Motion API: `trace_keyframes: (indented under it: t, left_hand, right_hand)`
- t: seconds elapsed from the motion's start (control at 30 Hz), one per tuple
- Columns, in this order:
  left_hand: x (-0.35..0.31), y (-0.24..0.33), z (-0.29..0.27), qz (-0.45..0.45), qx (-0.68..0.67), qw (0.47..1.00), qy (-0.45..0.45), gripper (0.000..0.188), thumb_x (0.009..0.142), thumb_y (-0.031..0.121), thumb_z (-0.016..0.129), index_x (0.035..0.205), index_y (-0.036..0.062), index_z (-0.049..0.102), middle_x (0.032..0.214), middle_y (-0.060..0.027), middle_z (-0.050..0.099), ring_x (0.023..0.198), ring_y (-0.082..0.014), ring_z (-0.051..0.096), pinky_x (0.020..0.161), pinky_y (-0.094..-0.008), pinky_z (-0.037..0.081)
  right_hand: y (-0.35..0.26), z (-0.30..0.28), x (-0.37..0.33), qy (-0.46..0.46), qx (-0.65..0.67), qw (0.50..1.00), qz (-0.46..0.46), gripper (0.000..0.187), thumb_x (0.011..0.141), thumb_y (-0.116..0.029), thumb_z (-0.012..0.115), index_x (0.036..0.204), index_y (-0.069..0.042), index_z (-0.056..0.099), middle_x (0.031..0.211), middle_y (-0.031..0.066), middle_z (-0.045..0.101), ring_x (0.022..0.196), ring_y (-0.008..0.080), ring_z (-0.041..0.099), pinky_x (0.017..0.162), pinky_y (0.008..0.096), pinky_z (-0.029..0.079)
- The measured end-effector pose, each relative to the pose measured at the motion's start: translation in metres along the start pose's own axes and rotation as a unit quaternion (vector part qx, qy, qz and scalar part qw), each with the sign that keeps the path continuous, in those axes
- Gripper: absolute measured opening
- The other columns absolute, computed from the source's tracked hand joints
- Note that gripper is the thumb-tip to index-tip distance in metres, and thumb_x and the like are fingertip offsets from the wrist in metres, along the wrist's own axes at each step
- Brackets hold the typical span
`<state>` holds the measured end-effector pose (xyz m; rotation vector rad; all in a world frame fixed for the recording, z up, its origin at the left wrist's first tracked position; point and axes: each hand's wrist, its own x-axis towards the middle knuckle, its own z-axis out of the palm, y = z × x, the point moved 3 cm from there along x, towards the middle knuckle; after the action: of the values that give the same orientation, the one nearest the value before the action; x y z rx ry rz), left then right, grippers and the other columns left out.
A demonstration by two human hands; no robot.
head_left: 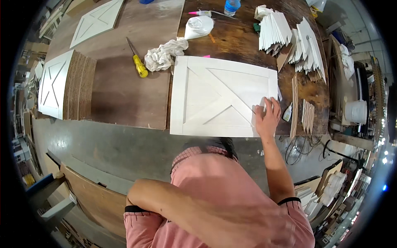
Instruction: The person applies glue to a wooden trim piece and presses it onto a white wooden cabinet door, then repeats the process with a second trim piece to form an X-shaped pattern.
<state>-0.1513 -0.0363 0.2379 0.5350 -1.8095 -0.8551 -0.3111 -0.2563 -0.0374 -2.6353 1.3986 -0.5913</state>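
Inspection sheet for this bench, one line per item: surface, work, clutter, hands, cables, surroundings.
Surface: dark stained wood tabletop at right, smoother brown board at left.
Work: white panel with raised frame and diagonal strips, lying at the near edge.
Clutter: yellow-handled tool, crumpled white cloth, small white bottle, blue cup, white strips in bundles; panel stack at far left.
Hands: right hand on the panel's right side; left hand blurred, across the torso, grip unclear.
Cables: dark loops below the table's right side, cable or hose unclear.
Surroundings: white bucket at right; concrete floor.
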Motion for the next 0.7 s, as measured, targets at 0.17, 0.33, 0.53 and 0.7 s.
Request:
trace_keyframes:
  t: [0.17, 0.33, 0.53, 0.7]
  left_hand:
    - [0.017, 0.013, 0.015, 0.043, -0.322, 0.943, -0.072, 0.068, 0.092, 0.040, 0.075, 0.148, 0.0057, 0.058, 0.130, -0.0216, 0.070, 0.125, -0.0377, 0.064, 0.107, -0.0554, 0.048]
    - [-0.036, -0.032, -0.015, -0.104, -0.220, 0.969, 0.043, 0.037, 0.093, 0.024, 0.065, 0.122, 0.0032, 0.073, 0.120, -0.0132, 0.072, 0.119, -0.0309, 0.065, 0.103, -0.0465, 0.050]
    - [-0.073, -0.163, -0.033, -0.477, 0.403, 0.781, -0.011, 0.052, 0.096, 0.023, 0.072, 0.143, 0.0054, 0.060, 0.158, -0.0123, 0.052, 0.151, -0.0308, 0.044, 0.123, -0.0547, 0.034]
    - [-0.103, -0.206, -0.010, -0.493, 0.464, 0.731, -0.082, 0.073, 0.094, 0.029, 0.076, 0.156, 0.0081, 0.046, 0.163, -0.0126, 0.043, 0.153, -0.0369, 0.037, 0.122, -0.0635, 0.031]
  right_hand:
    - [-0.001, 0.000, 0.000, 0.013, 0.004, 1.000, 0.008, 0.047, 0.093, -0.037, 0.075, 0.134, -0.016, 0.066, 0.148, 0.0126, 0.052, 0.142, 0.0391, 0.046, 0.113, 0.0561, 0.040]
    - [0.006, -0.003, 0.001, 0.012, 0.021, 0.999, 0.031, 0.048, 0.092, -0.039, 0.075, 0.135, -0.018, 0.066, 0.149, 0.0114, 0.052, 0.142, 0.0407, 0.046, 0.112, 0.0577, 0.040]
    - [0.003, -0.006, -0.001, -0.011, 0.048, 0.998, 0.040, 0.046, 0.095, -0.040, 0.074, 0.137, -0.020, 0.067, 0.153, 0.0065, 0.048, 0.148, 0.0387, 0.040, 0.115, 0.0583, 0.036]
    - [-0.001, -0.010, 0.000, 0.001, 0.092, 0.995, 0.040, 0.042, 0.091, -0.036, 0.078, 0.130, -0.021, 0.071, 0.152, 0.0038, 0.051, 0.148, 0.0407, 0.040, 0.114, 0.0583, 0.036]
